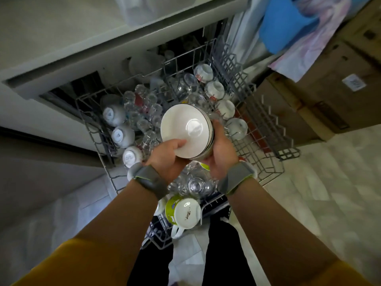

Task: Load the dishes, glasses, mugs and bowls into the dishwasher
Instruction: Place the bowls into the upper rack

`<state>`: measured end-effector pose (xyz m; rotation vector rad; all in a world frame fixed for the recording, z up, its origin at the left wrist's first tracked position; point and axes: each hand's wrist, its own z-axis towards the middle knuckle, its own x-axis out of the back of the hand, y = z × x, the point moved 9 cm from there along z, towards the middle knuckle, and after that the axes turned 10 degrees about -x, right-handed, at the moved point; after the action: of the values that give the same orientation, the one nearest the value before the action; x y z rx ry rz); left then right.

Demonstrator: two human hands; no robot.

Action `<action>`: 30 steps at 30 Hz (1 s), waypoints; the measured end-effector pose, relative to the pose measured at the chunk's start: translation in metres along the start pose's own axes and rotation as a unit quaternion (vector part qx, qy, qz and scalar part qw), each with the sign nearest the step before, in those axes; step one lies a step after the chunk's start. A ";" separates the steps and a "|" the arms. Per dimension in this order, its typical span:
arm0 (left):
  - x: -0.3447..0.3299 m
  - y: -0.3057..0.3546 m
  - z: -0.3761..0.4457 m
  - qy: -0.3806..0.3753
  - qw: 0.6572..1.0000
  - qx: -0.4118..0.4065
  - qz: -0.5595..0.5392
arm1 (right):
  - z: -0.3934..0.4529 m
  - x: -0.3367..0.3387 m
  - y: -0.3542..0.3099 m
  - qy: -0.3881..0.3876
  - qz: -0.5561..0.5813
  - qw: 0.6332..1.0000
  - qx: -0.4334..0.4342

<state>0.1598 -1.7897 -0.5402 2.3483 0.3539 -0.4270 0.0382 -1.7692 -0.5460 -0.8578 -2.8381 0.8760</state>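
A stack of white bowls (185, 129) with thin dark rims is tilted on its side above the pulled-out dishwasher rack (266, 162). My left hand (167, 155) grips the nearest bowl, thumb on its inner face. My right hand (221, 153) cups the stack from the right side. The rack below holds upturned white mugs (118, 135) along its left side, more white cups (225, 108) along the right, and several clear glasses (144, 112) in the middle. A green and white mug (183, 211) lies at the rack's near end.
The open dishwasher (103, 65) sits under a pale counter. Cardboard boxes (329, 96) stand right of the rack, with blue and pink cloth (299, 27) above them. A bare stretch of rack tines (268, 124) runs along the right side. Pale tiled floor (329, 193) lies to the right.
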 end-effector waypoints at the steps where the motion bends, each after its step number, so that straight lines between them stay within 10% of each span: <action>1: 0.000 0.000 0.002 0.006 1.000 -0.001 -0.003 | -0.001 0.000 -0.002 0.006 -0.007 1.000 0.009; 8: -0.017 -0.002 0.011 0.030 0.999 -0.021 -0.033 | -0.021 0.054 -0.038 0.157 -0.017 0.978 0.137; 15: 0.023 0.057 0.015 0.060 0.988 -0.084 -0.112 | -0.038 0.017 -0.014 0.085 -0.276 0.914 0.286; 18: 0.038 0.069 0.007 0.061 0.984 -0.092 -0.141 | -0.067 -0.040 0.023 -0.028 -0.435 0.787 0.436; 24: 0.077 0.076 -0.007 0.082 0.982 -0.099 -0.138 | -0.092 -0.115 0.157 -0.325 -0.697 0.342 0.540; 30: 0.095 0.070 -0.009 0.069 0.980 -0.091 -0.163 | -0.080 -0.124 0.194 -0.297 -0.698 0.260 0.597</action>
<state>0.2732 -1.8204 -0.5295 2.1497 0.8162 -0.3680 0.2558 -1.6605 -0.5685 1.9771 -0.8009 2.0327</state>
